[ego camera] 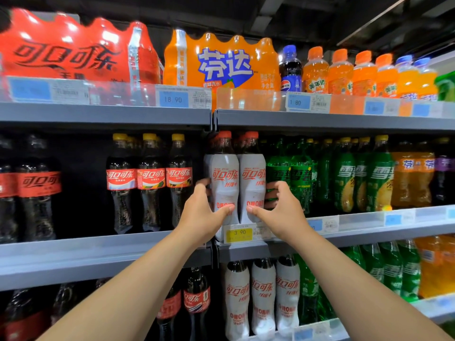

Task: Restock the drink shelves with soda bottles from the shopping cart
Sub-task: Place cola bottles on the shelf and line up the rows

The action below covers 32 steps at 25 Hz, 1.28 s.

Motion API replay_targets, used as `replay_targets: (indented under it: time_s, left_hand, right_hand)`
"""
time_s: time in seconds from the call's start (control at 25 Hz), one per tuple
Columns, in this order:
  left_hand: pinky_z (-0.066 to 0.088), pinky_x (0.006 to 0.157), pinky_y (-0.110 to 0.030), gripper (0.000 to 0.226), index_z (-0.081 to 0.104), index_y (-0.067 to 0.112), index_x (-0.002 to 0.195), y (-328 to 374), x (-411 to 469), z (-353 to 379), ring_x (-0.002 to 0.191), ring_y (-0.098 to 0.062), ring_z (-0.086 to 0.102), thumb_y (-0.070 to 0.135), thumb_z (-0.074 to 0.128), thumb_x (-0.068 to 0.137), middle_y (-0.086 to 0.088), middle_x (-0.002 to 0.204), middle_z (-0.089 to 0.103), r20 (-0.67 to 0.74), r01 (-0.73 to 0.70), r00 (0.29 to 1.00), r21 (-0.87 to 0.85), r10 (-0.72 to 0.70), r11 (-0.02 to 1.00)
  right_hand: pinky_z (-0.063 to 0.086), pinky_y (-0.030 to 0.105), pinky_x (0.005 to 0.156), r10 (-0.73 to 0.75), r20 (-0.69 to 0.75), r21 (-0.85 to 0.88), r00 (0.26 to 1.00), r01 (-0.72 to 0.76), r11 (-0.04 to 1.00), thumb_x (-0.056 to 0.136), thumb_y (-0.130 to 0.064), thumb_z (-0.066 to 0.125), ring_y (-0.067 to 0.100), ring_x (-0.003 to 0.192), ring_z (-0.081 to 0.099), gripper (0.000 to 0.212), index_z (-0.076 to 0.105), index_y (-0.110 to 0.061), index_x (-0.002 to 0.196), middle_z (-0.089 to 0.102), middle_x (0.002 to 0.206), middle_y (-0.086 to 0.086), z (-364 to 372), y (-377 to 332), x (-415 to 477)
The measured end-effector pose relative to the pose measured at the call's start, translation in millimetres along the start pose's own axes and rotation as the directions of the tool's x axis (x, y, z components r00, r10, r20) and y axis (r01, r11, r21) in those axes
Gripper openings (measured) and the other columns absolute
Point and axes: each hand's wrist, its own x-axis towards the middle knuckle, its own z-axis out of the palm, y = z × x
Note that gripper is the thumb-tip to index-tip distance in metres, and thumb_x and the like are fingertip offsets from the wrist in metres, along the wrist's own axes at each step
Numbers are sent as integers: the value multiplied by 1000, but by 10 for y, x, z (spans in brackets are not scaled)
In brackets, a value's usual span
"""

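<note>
Two white-wrapped cola bottles with red caps stand side by side at the front of the middle shelf (357, 236). My left hand (203, 212) wraps the left white bottle (225, 178), thumb on its front and fingers behind its left side. My right hand (283, 210) wraps the right white bottle (252, 178) the same way from the right, its fingers between that bottle and the green bottles. More red-capped bottles stand behind them. The shopping cart is out of view.
Cola bottles with yellow caps (150, 180) stand to the left, green soda bottles (344, 178) to the right. The top shelf (105, 114) holds red and orange multipacks (221, 62) and small bottles. A yellow price tag (238, 234) sits below my hands. More white bottles (262, 296) fill the lower shelf.
</note>
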Motion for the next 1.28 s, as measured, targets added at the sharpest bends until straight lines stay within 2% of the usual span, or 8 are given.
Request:
replay_targets:
  time_s: [0.16, 0.28, 0.4, 0.6, 0.68, 0.8, 0.96, 1.28]
  left_hand:
    - [44, 80, -19, 76, 35, 17, 144, 19, -5, 3, 103, -7, 55, 35, 79, 85, 9, 121, 57, 8, -7, 1000, 23, 7, 1000]
    - [44, 81, -22, 76, 34, 16, 145, 29, 4, 1, 103, -9, 54, 35, 78, 86, 3, 130, 58, 30, 10, 999, 29, -11, 1000]
    - [43, 75, -17, 75, 34, 16, 145, 40, 15, -10, 103, -9, 56, 35, 77, 87, 4, 131, 58, 44, 14, 999, 32, -15, 999]
    - [51, 91, -30, 80, 33, 17, 147, 4, -31, -46, 114, -14, 60, 42, 77, 86, 5, 130, 59, 59, 3, 998, 16, -4, 1000]
    - [51, 96, -32, 82, 33, 18, 148, 3, -54, -54, 118, -14, 59, 43, 78, 84, 4, 131, 58, 43, -7, 999, 7, 6, 1000]
    - [46, 92, -27, 85, 35, 21, 146, 17, -116, -73, 118, -10, 56, 45, 82, 79, 5, 134, 57, -13, -38, 999, -23, 37, 999]
    - [41, 92, -26, 87, 36, 24, 143, 5, -173, -49, 118, -5, 48, 45, 86, 74, 5, 140, 53, -60, -81, 995, -12, 80, 997]
    - [38, 89, -24, 86, 38, 22, 138, -45, -99, -27, 112, -2, 41, 45, 88, 71, 6, 135, 51, -77, -90, 993, -32, 87, 995]
  right_hand:
    - [45, 11, 67, 0, 3, -7, 1000, 0, 1000, 76, -31, 90, -6, 86, 61, 60, 44, -32, 115, 59, 96, -22, -3, -7, -8]
    - [45, 12, 68, -2, 2, -12, 1000, 2, 1000, 76, -32, 90, -5, 86, 61, 60, 45, -32, 116, 59, 95, -22, -6, -3, -6]
    - [48, 15, 68, -2, -3, -1, 1000, 2, 1000, 75, -32, 90, -3, 85, 64, 61, 46, -30, 117, 61, 95, -20, -3, 2, 2]
    - [54, 22, 77, 4, -18, -16, 1000, -4, 1000, 76, -36, 89, -2, 87, 65, 58, 47, -30, 116, 64, 96, -19, 27, 33, -43]
    - [57, 24, 84, 3, -28, 14, 1000, -3, 1000, 78, -36, 88, -2, 93, 66, 54, 50, -29, 115, 64, 101, -18, 38, 63, -99]
    - [55, 17, 92, -28, -79, 125, 997, 38, 991, 79, -30, 88, -1, 104, 64, 51, 55, -26, 118, 64, 113, -14, 66, 113, -227]
    - [52, 10, 89, -46, -157, 165, 987, 72, 984, 78, -32, 88, -6, 107, 63, 50, 58, -26, 117, 63, 114, -15, 25, 195, -358]
    - [52, 9, 84, -36, -129, 48, 991, 43, 998, 76, -38, 88, -8, 99, 62, 53, 51, -30, 114, 63, 106, -14, -25, 246, -306]
